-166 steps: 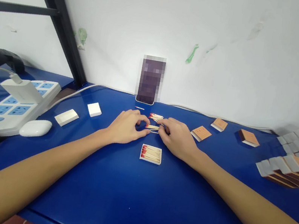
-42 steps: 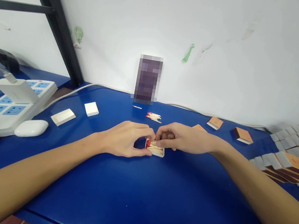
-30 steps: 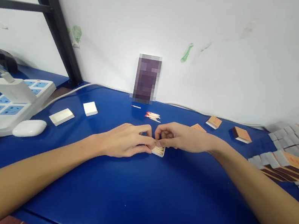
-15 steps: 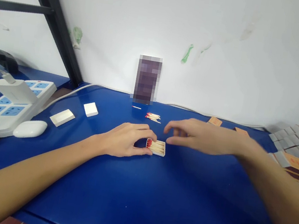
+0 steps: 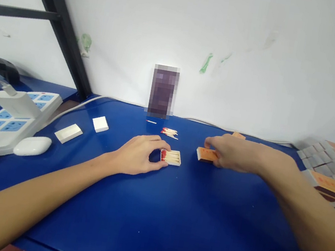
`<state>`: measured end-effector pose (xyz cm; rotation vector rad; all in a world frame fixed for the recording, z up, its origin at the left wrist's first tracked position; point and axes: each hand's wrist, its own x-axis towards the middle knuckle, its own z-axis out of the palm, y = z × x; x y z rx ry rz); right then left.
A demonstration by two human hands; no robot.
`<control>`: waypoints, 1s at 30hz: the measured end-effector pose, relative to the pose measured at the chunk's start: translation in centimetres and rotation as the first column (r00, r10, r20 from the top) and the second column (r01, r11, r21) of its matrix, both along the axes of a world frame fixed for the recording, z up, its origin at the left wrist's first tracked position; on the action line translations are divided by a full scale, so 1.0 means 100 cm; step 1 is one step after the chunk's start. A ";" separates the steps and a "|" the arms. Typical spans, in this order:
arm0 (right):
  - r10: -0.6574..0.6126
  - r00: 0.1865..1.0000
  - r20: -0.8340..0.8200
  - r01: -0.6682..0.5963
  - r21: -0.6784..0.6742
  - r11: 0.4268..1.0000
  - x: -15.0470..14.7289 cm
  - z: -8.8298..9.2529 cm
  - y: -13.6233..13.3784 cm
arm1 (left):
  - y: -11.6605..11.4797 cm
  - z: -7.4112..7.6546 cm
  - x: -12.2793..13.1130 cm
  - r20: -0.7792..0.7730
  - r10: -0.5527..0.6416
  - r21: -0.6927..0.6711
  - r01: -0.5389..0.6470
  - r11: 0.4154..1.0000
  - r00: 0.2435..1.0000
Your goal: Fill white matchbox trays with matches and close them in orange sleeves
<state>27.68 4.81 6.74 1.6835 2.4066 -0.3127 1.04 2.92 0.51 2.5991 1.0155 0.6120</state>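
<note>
My left hand (image 5: 140, 154) grips the left end of a small white tray (image 5: 179, 163) between thumb and fingers. Matches with red heads (image 5: 170, 156) lie side by side in the tray. To the right, my right hand (image 5: 233, 153) pinches the right end of an orange matchbox (image 5: 206, 155), whose white end faces left. Beyond the tray lies a small pile of loose matches (image 5: 170, 133), and a single match (image 5: 151, 122) rests farther back to the left.
Two white pieces, one (image 5: 100, 124) and another (image 5: 69, 133), lie at left by a white case (image 5: 32, 146) and a power strip (image 5: 10, 120). Stacked matchboxes (image 5: 332, 186) stand at right. A blurred upright object (image 5: 163, 92) leans on the wall.
My right hand has moved right and now holds an orange matchbox. My left hand and the tray have shifted slightly up and left in view.
</note>
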 end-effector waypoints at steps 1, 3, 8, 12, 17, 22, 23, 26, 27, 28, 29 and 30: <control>-0.010 0.996 0.091 0.013 -0.036 0.999 -0.007 0.004 -0.006 | 0.001 0.000 0.000 0.011 0.009 -0.007 -0.009 1.000 1.000; 0.058 0.989 0.139 -0.046 -0.089 0.995 -0.019 0.009 -0.015 | 0.002 0.000 0.000 0.039 0.022 -0.018 -0.021 1.000 0.999; 0.255 0.967 0.018 -0.255 -0.038 0.966 -0.032 0.006 -0.010 | 0.005 0.000 -0.001 0.089 0.021 -0.030 -0.018 0.999 0.996; 0.315 0.946 -0.079 -0.312 0.044 0.949 -0.024 -0.005 0.005 | 0.006 0.000 -0.002 0.108 0.031 -0.057 -0.025 0.998 0.994; 0.395 0.899 -0.190 -0.376 0.128 0.918 -0.017 -0.018 0.011 | 0.009 -0.002 -0.005 0.128 0.026 -0.097 -0.014 0.995 0.991; 0.441 0.869 -0.223 -0.392 0.234 0.890 -0.022 -0.025 0.008 | 0.014 -0.002 -0.011 0.120 -0.028 -0.064 0.036 0.997 0.992; 0.435 0.870 -0.231 -0.386 0.230 0.893 -0.023 -0.025 0.008 | 0.015 -0.002 -0.012 0.110 -0.046 -0.050 0.052 0.997 0.993; 0.387 0.884 -0.263 -0.356 0.158 0.921 -0.023 -0.023 0.009 | 0.015 -0.001 -0.013 0.088 -0.105 -0.010 0.106 0.994 0.991; 0.367 0.891 -0.268 -0.346 0.124 0.930 -0.023 -0.021 0.010 | 0.015 -0.001 -0.013 0.085 -0.122 -0.002 0.123 0.992 0.989; 0.348 0.898 -0.268 -0.336 0.091 0.938 -0.022 -0.020 0.010 | 0.015 0.000 -0.013 0.083 -0.137 0.002 0.137 0.991 0.987; 0.329 0.906 -0.265 -0.326 0.059 0.944 -0.022 -0.018 0.010 | 0.014 0.000 -0.013 0.081 -0.147 0.001 0.147 0.989 0.986; 0.312 0.914 -0.261 -0.314 0.034 0.949 -0.022 -0.016 0.009 | 0.014 0.000 -0.013 0.080 -0.152 0.000 0.152 0.988 0.985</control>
